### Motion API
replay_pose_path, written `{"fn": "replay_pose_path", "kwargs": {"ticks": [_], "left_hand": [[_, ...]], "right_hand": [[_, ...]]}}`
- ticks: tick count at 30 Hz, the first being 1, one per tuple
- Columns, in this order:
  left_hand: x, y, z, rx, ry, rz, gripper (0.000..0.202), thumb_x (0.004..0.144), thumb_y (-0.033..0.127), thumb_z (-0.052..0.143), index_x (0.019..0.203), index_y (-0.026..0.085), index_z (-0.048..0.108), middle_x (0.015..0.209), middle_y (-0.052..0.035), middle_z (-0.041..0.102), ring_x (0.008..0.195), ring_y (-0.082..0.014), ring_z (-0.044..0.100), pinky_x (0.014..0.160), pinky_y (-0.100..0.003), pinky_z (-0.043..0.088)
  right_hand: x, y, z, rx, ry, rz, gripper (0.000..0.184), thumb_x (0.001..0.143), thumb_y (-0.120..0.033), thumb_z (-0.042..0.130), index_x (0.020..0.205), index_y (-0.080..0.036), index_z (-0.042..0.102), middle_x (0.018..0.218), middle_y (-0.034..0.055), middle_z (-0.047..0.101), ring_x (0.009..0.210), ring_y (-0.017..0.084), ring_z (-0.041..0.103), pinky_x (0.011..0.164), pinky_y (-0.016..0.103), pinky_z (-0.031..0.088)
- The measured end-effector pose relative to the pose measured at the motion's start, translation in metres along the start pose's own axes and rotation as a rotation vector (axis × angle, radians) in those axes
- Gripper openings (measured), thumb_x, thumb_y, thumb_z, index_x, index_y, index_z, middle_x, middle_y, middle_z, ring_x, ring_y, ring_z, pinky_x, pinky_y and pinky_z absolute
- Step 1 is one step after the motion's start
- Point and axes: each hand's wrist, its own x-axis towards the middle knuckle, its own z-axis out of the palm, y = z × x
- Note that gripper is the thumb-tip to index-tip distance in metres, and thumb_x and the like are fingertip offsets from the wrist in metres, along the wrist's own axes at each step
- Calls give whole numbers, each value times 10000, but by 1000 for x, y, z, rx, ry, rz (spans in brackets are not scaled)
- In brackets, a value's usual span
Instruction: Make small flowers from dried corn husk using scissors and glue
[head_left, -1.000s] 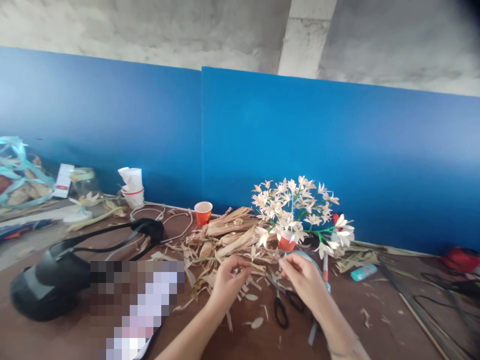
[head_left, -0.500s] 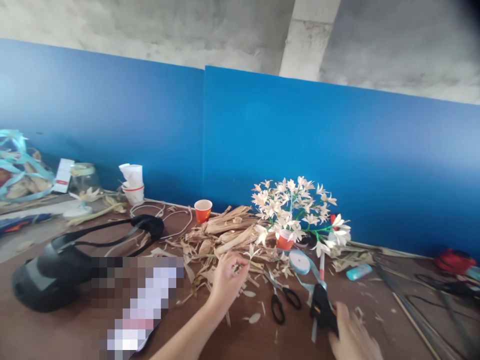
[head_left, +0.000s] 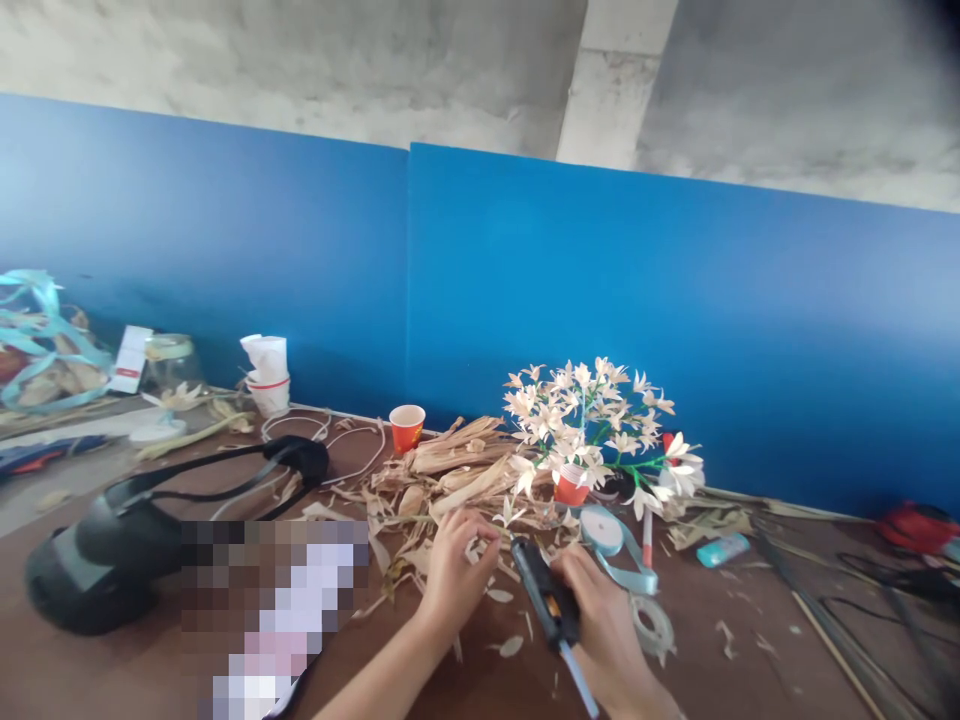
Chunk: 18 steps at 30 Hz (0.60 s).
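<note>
- We look down at a cluttered brown wooden table [head_left: 757,640] against a bright blue wall [head_left: 600,290]. Clock directions are from the hands, with 12 o'clock toward the wall.
- Around the hands: at 12 o'clock, a heap of dried tan corn husks [head_left: 457,470] lies just behind the left hand, with loose scraps scattered near both hands.
- At 1 o'clock stands a bouquet of cream husk flowers on green stems [head_left: 577,420], in an orange paper cup [head_left: 571,490].
- At 2 o'clock, just beside the right hand, lies a roll of pale blue ribbon [head_left: 601,530].
- At 11 o'clock stands a second orange paper cup [head_left: 406,427]. Farther off at 9 o'clock lies a black plastic headset with straps [head_left: 90,580], and a pixelated blur [head_left: 274,610] hides whatever lies beside it.
- A black hot glue gun [head_left: 546,590] lies along a diagonal, its nozzle toward 10 o'clock and its translucent glue stick [head_left: 579,680] toward 5 o'clock.
- The right hand [head_left: 604,625] wraps firmly around the gun's lower body, and the nozzle sits just beside the left hand.
- The left hand [head_left: 459,570] is curled, fingertips pressed together over husk scraps. We cannot tell what they pinch.
</note>
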Motion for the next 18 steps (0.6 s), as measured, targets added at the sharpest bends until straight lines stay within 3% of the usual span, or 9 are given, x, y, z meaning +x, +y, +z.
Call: {"fn": "replay_pose_path", "kwargs": {"ticks": [7, 18], "left_hand": [[0, 3, -1, 24, -6, -6, 82, 717, 140, 561, 666, 196, 593, 753, -35, 620, 784, -204, 553, 724, -337, 423], [0, 4, 0, 41, -12, 14, 97, 727, 121, 554, 663, 191, 575, 737, -26, 618, 768, -193, 549, 717, -328, 421]], "right_hand": [[-2, 5, 18, -2, 15, -2, 136, 687, -82, 434, 706, -210, 392, 704, 2, 440, 606, 149, 461, 535, 226, 354], [-4, 13, 24, 36, 12, 19, 133, 703, -106, 462, 726, -207, 378, 713, -3, 430, 612, 145, 454, 546, 229, 341]]}}
